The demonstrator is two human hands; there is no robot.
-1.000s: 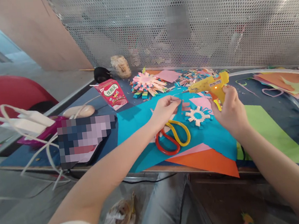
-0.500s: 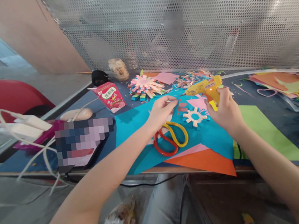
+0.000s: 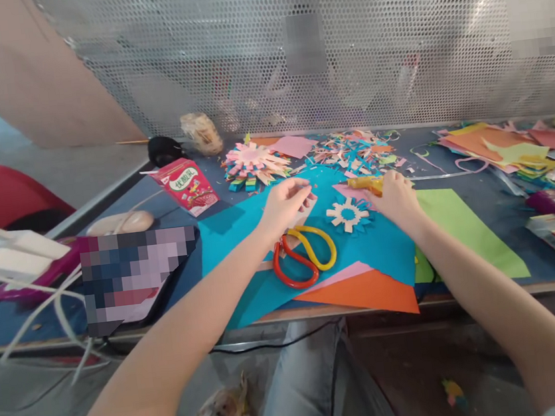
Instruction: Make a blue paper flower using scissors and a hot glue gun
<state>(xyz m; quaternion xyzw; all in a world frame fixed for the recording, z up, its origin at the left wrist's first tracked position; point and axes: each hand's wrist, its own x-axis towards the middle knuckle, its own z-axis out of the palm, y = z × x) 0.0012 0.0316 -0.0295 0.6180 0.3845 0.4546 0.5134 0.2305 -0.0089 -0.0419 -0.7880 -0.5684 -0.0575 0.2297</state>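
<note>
My left hand [image 3: 284,204] is closed in a pinch on a pale pink paper piece [image 3: 306,210], partly hidden by the fingers. My right hand [image 3: 397,199] grips a yellow hot glue gun [image 3: 366,184], low over the blue paper sheet [image 3: 241,239], its nozzle pointing left. Between the hands lies a gear-shaped paper cutout [image 3: 347,215], pale on top with blue teeth beneath. Scissors [image 3: 317,260] with one red and one yellow handle rest below my left hand, blades hidden. Pink paper [image 3: 353,192] lies beside the glue gun.
Behind are a layered paper flower [image 3: 255,160] and paper scraps [image 3: 359,152]. On the left stand a pink drink carton [image 3: 187,186], a tablet-like device [image 3: 140,277] and white cables [image 3: 61,306]. Green paper [image 3: 461,234] and stacked coloured sheets [image 3: 496,146] lie right. A perforated metal panel [image 3: 240,52] rises behind.
My right hand has lowered the glue gun from mid-air towards the table. My left hand has drawn back slightly with the pink paper piece. The view has shifted a little.
</note>
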